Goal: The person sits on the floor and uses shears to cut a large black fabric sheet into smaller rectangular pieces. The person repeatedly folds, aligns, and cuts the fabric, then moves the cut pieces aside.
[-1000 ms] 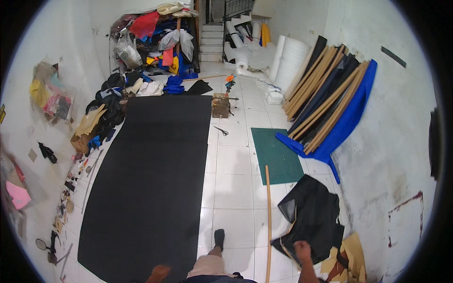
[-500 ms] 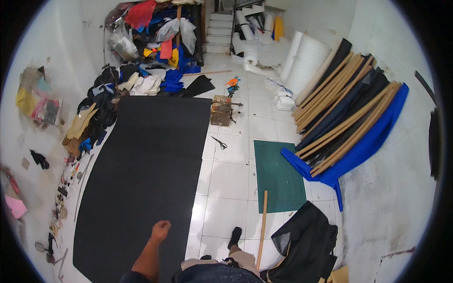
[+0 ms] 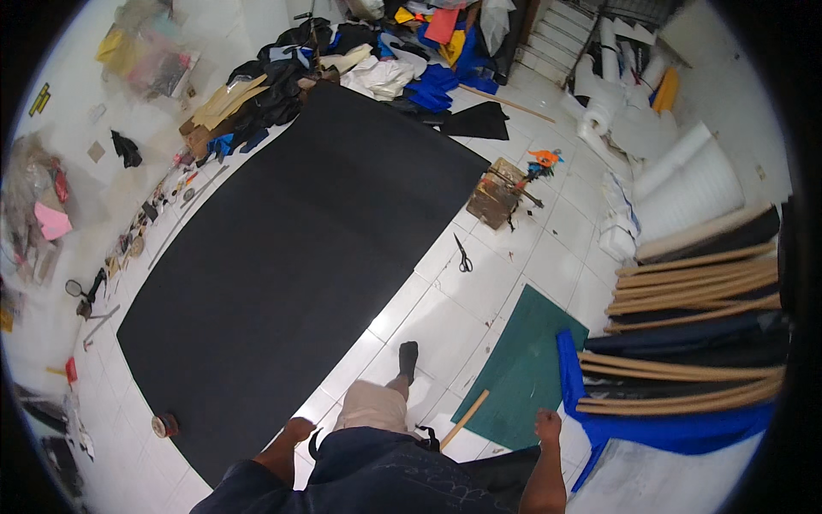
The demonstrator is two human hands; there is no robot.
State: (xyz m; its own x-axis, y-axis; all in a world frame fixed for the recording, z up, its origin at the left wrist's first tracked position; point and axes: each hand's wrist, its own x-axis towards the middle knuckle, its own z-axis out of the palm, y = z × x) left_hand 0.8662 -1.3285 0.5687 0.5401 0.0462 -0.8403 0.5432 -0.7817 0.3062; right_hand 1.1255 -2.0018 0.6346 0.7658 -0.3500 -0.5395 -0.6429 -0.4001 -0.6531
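Observation:
A large sheet of black material (image 3: pixel 291 248) lies flat over the tiles to my left. My left hand (image 3: pixel 297 429) hangs beside my hip above the sheet's near right edge, fingers curled in, with nothing seen in it. Out on my right side, my right hand (image 3: pixel 548 426) is loosely closed over the edge of a green cutting mat (image 3: pixel 512 377), and no object shows in it. Black-handled scissors (image 3: pixel 462 254) rest on the tiles between sheet and mat. One end of a brown cardboard tube (image 3: pixel 465 420) reaches onto the mat.
A worn block (image 3: pixel 494 199) stands at the sheet's right edge. Long brown tubes (image 3: pixel 693 289) and rolls with blue material (image 3: pixel 668 428) lean along the right. Fabric scraps (image 3: pixel 377 73) pile up at the far end. A round tin-like thing (image 3: pixel 165 425) sits at the sheet's left edge.
My view has turned left, so the room appears tilted. My left hand has drawn back from over the sheet toward my hip. My right hand has come into view.

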